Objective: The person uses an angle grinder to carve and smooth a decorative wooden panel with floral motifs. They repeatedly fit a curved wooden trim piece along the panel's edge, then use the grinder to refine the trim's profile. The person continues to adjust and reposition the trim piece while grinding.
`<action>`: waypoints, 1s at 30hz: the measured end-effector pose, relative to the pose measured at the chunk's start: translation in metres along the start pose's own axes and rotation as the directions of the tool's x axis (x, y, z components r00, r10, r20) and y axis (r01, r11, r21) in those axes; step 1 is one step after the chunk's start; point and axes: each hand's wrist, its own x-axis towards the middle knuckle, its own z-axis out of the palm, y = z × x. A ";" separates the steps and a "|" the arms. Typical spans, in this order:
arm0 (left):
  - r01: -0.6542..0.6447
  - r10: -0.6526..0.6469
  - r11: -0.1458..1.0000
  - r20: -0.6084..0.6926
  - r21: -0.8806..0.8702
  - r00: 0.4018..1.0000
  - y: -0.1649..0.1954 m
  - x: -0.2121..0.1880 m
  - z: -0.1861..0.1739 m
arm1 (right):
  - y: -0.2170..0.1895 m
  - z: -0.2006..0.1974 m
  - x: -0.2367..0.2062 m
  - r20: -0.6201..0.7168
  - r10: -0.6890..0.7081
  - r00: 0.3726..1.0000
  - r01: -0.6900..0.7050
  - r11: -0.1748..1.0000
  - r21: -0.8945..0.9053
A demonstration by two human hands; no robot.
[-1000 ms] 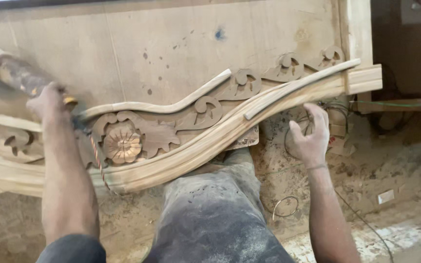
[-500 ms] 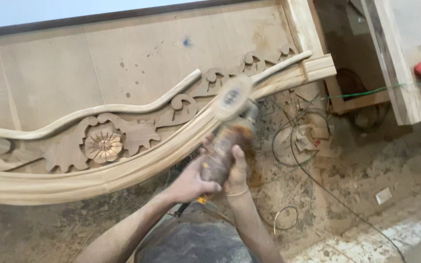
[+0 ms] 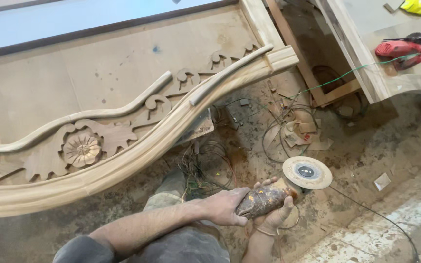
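My left hand (image 3: 222, 207) grips the rusty body of an angle grinder (image 3: 264, 199) from the left. My right hand (image 3: 275, 219), with a band at the wrist, cups the same body from below. Its round sanding disc (image 3: 307, 172) faces up, held over the dusty floor and apart from the wood. Up and to the left lies a long curved wooden rail (image 3: 137, 151) with a carved flower (image 3: 81, 148) and leaf scrolls (image 3: 157, 104), resting on a plywood panel (image 3: 98, 68).
Tangled cables (image 3: 205, 163) and wood scraps (image 3: 298, 131) lie on the sawdust floor between the rail and the grinder. A red power saw (image 3: 400, 48) sits on a wooden bench (image 3: 361, 63) at the upper right. My knee (image 3: 171, 187) is below the rail.
The grinder has come down and to the right, off the carved rail and over the floor. Both hands have stayed on it. A second earlier my right hand was free beside the rail.
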 end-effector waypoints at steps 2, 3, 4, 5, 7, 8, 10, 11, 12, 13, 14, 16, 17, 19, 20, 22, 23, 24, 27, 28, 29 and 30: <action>-0.055 0.055 0.998 -0.036 0.021 0.998 -0.006 0.002 0.002 | -0.001 -0.008 0.010 -0.033 -0.007 0.999 0.007 1.000 0.001; -0.076 0.078 0.997 -0.043 0.029 0.996 -0.012 0.001 -0.001 | -0.002 -0.011 0.016 -0.052 -0.004 0.999 0.004 1.000 -0.004; -0.095 0.096 0.995 -0.047 0.036 0.994 -0.018 0.001 -0.004 | -0.002 -0.012 0.022 -0.075 0.001 0.997 -0.001 1.000 -0.010; -0.171 0.176 0.984 -0.090 0.053 0.980 -0.025 0.001 -0.010 | -0.003 -0.012 0.030 -0.094 -0.035 0.995 0.033 0.999 -0.029; -0.316 0.323 0.946 -0.163 0.068 0.932 -0.040 -0.001 -0.024 | -0.010 -0.010 0.047 -0.154 -0.111 0.982 0.099 0.991 -0.085; -0.304 0.309 0.951 -0.190 0.055 0.932 -0.047 0.001 -0.032 | -0.015 -0.008 0.054 -0.184 -0.069 0.981 0.062 0.997 -0.041; -0.277 0.280 0.960 -0.242 0.047 0.929 -0.059 0.011 -0.049 | -0.013 -0.001 0.074 -0.257 -0.095 0.962 0.080 0.995 -0.065; -0.291 0.298 0.954 -0.275 0.068 0.914 -0.063 0.018 -0.056 | -0.012 0.003 0.082 -0.298 -0.175 0.938 0.137 0.980 -0.146; -0.304 0.315 0.949 -0.310 0.085 0.897 -0.065 0.026 -0.062 | -0.011 0.007 0.093 -0.320 -0.214 0.923 0.176 0.974 -0.143; -0.308 0.324 0.946 -0.345 0.102 0.881 -0.068 0.033 -0.068 | -0.008 0.011 0.101 -0.345 -0.245 0.906 0.208 0.968 -0.141; -0.353 0.370 0.928 -0.375 0.117 0.850 -0.070 0.036 -0.074 | -0.004 0.014 0.105 -0.370 -0.274 0.887 0.239 0.961 -0.140; -0.449 0.473 0.879 -0.419 0.162 0.775 -0.077 0.044 -0.089 | 0.003 0.019 0.113 -0.286 -0.360 0.888 0.283 0.918 -0.277; -0.457 0.485 0.873 -0.388 0.167 0.784 -0.080 0.047 -0.097 | 0.007 0.022 0.116 -0.236 -0.405 0.883 0.315 0.886 -0.341; -0.469 0.499 0.867 -0.335 0.171 0.799 -0.086 0.050 -0.109 | 0.013 0.025 0.116 -0.283 -0.401 0.871 0.325 0.903 -0.281; -0.453 0.481 0.876 -0.326 0.162 0.814 -0.089 0.052 -0.115 | 0.018 0.027 0.117 -0.304 -0.401 0.865 0.334 0.909 -0.249; -0.428 0.449 0.893 -0.307 0.135 0.839 -0.093 0.057 -0.123 | 0.024 0.029 0.115 -0.346 -0.405 0.846 0.324 0.907 -0.270; -0.455 0.471 0.881 -0.312 0.129 0.825 -0.094 0.060 -0.125 | 0.027 0.029 0.113 -0.369 -0.405 0.837 0.315 0.906 -0.282; -0.484 0.498 0.866 -0.319 0.129 0.806 -0.097 0.065 -0.127 | 0.028 0.029 0.114 -0.394 -0.433 0.811 0.331 0.894 -0.301; -0.543 0.555 0.829 -0.302 0.131 0.775 -0.106 0.079 -0.129 | 0.026 0.024 0.117 -0.437 -0.502 0.746 0.372 0.859 -0.351; -0.556 0.568 0.821 -0.295 0.133 0.768 -0.109 0.083 -0.129 | 0.023 0.021 0.120 -0.443 -0.516 0.733 0.380 0.851 -0.364; -0.565 0.576 0.815 -0.288 0.129 0.765 -0.113 0.087 -0.127 | 0.020 0.017 0.123 -0.448 -0.525 0.724 0.379 0.845 -0.377; -0.567 0.578 0.814 -0.282 0.127 0.766 -0.116 0.090 -0.124 | 0.018 0.014 0.124 -0.427 -0.519 0.741 0.378 0.847 -0.373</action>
